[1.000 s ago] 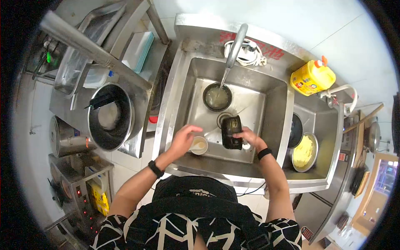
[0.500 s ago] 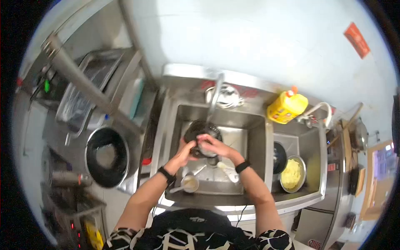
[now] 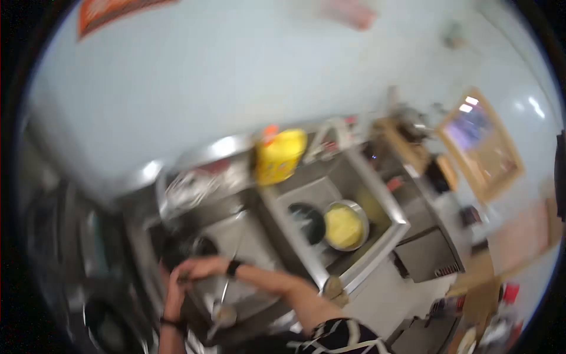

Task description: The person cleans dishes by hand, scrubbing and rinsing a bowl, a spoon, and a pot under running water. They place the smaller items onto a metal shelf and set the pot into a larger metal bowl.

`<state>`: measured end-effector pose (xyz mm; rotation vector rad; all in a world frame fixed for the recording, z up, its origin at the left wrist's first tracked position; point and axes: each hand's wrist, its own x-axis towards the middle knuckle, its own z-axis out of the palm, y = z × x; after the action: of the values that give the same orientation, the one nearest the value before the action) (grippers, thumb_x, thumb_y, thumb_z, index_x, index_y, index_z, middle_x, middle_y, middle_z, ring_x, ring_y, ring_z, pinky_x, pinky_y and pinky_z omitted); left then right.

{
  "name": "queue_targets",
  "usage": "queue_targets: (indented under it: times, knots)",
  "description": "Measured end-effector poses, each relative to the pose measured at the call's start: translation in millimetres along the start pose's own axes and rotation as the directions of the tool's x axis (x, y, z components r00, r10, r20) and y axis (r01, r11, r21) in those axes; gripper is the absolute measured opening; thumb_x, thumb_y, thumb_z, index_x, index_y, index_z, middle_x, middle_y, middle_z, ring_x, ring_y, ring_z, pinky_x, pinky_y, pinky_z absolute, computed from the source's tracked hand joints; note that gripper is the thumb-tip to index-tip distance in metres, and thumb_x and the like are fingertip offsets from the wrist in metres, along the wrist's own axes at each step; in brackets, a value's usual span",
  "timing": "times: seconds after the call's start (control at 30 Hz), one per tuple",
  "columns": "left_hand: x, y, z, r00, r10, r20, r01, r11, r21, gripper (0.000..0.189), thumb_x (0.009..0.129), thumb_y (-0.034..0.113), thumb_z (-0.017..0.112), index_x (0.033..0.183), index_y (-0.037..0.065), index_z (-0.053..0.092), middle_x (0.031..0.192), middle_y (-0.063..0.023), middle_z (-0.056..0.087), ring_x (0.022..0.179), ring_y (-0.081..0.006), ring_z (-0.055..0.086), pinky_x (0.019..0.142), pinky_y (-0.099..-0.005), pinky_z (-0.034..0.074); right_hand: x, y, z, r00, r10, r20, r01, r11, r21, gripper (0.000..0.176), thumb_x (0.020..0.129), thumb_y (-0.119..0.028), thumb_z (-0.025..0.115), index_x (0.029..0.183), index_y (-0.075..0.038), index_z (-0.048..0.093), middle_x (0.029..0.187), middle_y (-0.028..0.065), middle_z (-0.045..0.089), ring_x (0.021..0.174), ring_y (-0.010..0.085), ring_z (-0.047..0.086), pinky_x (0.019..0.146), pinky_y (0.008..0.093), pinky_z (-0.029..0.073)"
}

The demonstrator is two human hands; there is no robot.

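Note:
In the left basin of the steel sink [image 3: 242,236], both hands are close together at a dark round container [image 3: 177,248], blurred by motion. My left hand [image 3: 172,283] is closed at its near side. My right hand [image 3: 203,267] is bent over toward the left one, with curled fingers; a small dark patch shows between the hands, too smeared to name. Below them stands a small pale cup with a handle [image 3: 224,315], and a thin utensil [image 3: 226,289] slants up from it.
The right basin [image 3: 312,189] holds a black bowl [image 3: 308,223] and a metal bowl of yellow food [image 3: 345,227]. A yellow jug with an orange cap [image 3: 280,156] stands on the back ledge near a white faucet [image 3: 330,138]. Shiny metalware [image 3: 191,192] lies behind the left basin.
The view has swung right and tilted, so the sink and hands now appear lower left. Both hands remain together at the dark container; the right fingers are bent closer to the left hand.

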<state>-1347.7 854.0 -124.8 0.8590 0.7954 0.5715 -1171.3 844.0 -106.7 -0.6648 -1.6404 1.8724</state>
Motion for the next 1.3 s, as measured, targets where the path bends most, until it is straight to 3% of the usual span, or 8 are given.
queue_targets:
  times: [0.1, 0.13, 0.17, 0.53, 0.7, 0.87, 1.07, 1.3]
  knots:
    - [-20.9, 28.4, 27.8, 0.942, 0.325, -0.085, -0.289, 0.913, 0.288, 0.077, 0.076, 0.018, 0.055, 0.135, 0.012, 0.006, 0.128, -0.0132, 0.031, 0.104, -0.0269, 0.046, 0.075, -0.033, 0.047, -43.6, -9.0, -22.7, 0.979, -0.199, 0.033, 0.175, 0.755, -0.632, 0.027, 0.078, -0.018, 0.055, 0.102, -0.003, 0.056, 0.095, 0.0072, 0.058, 0.09, 0.0209, 0.054, 0.078, 0.034, 0.043]
    - [-27.4, 29.0, 20.3, 0.975, 0.134, -0.177, -0.073, 0.947, 0.312, 0.086, 0.072, 0.026, 0.057, 0.136, 0.013, 0.001, 0.135, -0.0138, 0.02, 0.111, -0.0306, 0.04, 0.073, -0.0392, 0.048, -27.9, 22.2, -42.8, 0.951, 0.24, -0.196, -0.309, 0.695, -0.649, 0.029, 0.071, -0.009, 0.058, 0.1, -0.006, 0.057, 0.092, 0.0114, 0.056, 0.091, 0.0287, 0.052, 0.079, 0.0385, 0.042]
    - [-28.3, 32.2, 20.0, 0.977, 0.107, -0.184, -0.046, 0.95, 0.31, 0.091, 0.069, 0.03, 0.057, 0.136, 0.015, -0.002, 0.138, -0.0136, 0.013, 0.114, -0.0339, 0.036, 0.071, -0.0434, 0.048, -36.7, -4.8, -52.1, 0.967, -0.164, -0.196, -0.101, 0.457, -0.884, 0.039, 0.06, -0.001, 0.059, 0.098, -0.008, 0.056, 0.083, 0.0139, 0.052, 0.084, 0.0322, 0.049, 0.076, 0.0376, 0.042]
    - [-21.0, 38.6, 44.2, 0.977, -0.054, -0.207, 0.105, 0.965, 0.242, 0.088, 0.067, 0.02, 0.053, 0.135, 0.012, -0.002, 0.131, -0.0188, 0.024, 0.108, -0.0356, 0.042, 0.064, -0.0439, 0.05, 8.1, -7.8, -57.4, 0.815, -0.519, -0.257, -0.016, 0.423, -0.906, 0.034, 0.064, -0.002, 0.06, 0.097, -0.007, 0.054, 0.1, 0.0103, 0.053, 0.096, 0.031, 0.049, 0.083, 0.0371, 0.04]
    - [-12.8, 26.0, 30.8, 0.947, 0.221, -0.233, -0.119, 0.915, 0.385, 0.09, 0.066, 0.014, 0.054, 0.135, 0.009, -0.003, 0.133, -0.0204, 0.018, 0.118, -0.0342, 0.03, 0.087, -0.0404, 0.038, -20.1, 56.6, -35.3, 0.438, -0.069, -0.896, -0.368, 0.896, -0.249, 0.039, 0.071, -0.003, 0.056, 0.109, -0.002, 0.046, 0.105, 0.0161, 0.052, 0.096, 0.0304, 0.05, 0.083, 0.0361, 0.04]
    - [-12.1, 13.9, 49.4, 0.815, 0.527, -0.241, -0.239, 0.684, 0.689, 0.095, 0.064, 0.007, 0.061, 0.135, 0.009, -0.003, 0.136, -0.0206, 0.012, 0.125, -0.0335, 0.017, 0.103, -0.0389, 0.015, -26.7, 78.9, 19.5, 0.512, 0.525, -0.68, 0.225, 0.682, 0.696, 0.035, 0.074, -0.005, 0.058, 0.107, -0.007, 0.049, 0.089, 0.0043, 0.059, 0.081, 0.0208, 0.057, 0.067, 0.0415, 0.044]
    - [-8.7, 53.4, 27.4, 0.924, 0.377, -0.06, -0.301, 0.816, 0.493, 0.093, 0.07, 0.018, 0.066, 0.136, 0.011, 0.002, 0.136, -0.0169, 0.014, 0.123, -0.0277, 0.022, 0.096, -0.0372, 0.031, -29.4, 36.5, -59.3, 0.583, -0.044, -0.811, -0.168, 0.97, -0.174, 0.032, 0.071, 0.0, 0.057, 0.102, -0.003, 0.055, 0.089, 0.0083, 0.061, 0.083, 0.0269, 0.058, 0.071, 0.0352, 0.047]
    - [5.6, 90.2, 20.5, 1.0, -0.004, 0.009, -0.003, 0.717, 0.697, 0.089, 0.065, 0.01, 0.06, 0.136, 0.025, 0.008, 0.125, -0.0214, 0.027, 0.105, -0.035, 0.042, 0.047, -0.0303, 0.051, 8.5, -56.2, -48.4, 0.856, -0.306, -0.416, -0.277, 0.408, -0.87, 0.034, 0.067, -0.001, 0.054, 0.101, -0.003, 0.053, 0.094, 0.0172, 0.055, 0.083, 0.0377, 0.054, 0.071, 0.0389, 0.047]
